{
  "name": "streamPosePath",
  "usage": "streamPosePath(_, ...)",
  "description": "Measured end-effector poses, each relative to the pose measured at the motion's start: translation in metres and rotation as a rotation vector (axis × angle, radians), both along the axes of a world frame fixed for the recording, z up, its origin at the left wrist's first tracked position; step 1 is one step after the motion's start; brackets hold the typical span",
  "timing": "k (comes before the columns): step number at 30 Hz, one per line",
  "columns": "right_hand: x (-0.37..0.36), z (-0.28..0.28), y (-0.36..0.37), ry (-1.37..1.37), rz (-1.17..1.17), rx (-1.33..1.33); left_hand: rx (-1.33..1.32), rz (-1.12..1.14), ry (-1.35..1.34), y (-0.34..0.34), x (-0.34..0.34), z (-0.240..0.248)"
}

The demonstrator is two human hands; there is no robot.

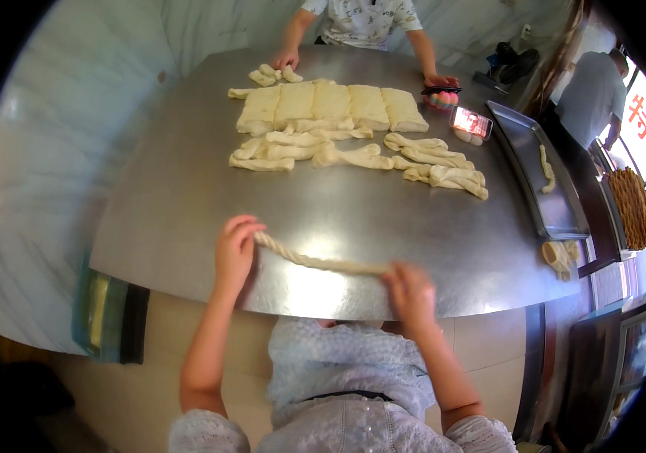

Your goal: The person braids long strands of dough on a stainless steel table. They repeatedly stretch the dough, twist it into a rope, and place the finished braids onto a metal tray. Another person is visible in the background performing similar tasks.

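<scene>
A long twisted rope of pale dough [315, 262] stretches between my two hands over the near part of the metal table. My left hand [235, 248] pinches its left end. The other end is in my right hand [411, 291], which is slightly blurred, near the table's front edge. Beyond them lie several loose dough strips [353, 156] in an uneven row. Behind the strips sits a thick slab of dough [330, 106], scored into wide blocks.
Across the metal table [164, 196], a co-worker's hand [287, 60] touches small dough pieces [266, 74]. A phone [472, 123] is propped at the right. A metal tray [538, 174] holds one twisted dough piece. A basket of brown twists [629, 208] stands farther right, near another person [591, 98].
</scene>
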State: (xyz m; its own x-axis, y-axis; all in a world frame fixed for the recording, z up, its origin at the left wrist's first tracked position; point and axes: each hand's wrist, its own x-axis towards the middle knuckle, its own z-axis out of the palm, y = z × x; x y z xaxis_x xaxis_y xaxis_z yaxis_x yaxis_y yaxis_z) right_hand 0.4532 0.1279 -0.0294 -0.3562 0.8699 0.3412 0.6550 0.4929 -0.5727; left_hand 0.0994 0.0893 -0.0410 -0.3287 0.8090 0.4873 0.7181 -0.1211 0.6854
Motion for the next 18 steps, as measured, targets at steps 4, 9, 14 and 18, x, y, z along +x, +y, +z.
streamPosePath(4, 0.035, -0.024, 0.029, -0.348, -0.15, 0.405, -0.036, -0.147, 0.112, -0.009, 0.011, -0.006)
streamPosePath(9, 0.029, -0.022, -0.028, -0.308, 0.001, 0.321, -0.187, -0.147, 0.103, -0.038, 0.009, -0.001)
streamPosePath(14, 0.018, -0.017, -0.02, -0.163, -0.192, 0.307, -0.205, -0.083, 0.29, -0.049, 0.017, 0.007)
streamPosePath(18, 0.03, -0.038, -0.035, -0.146, -0.099, 0.328, -0.07, -0.076, 0.203, -0.058, 0.038, -0.004)
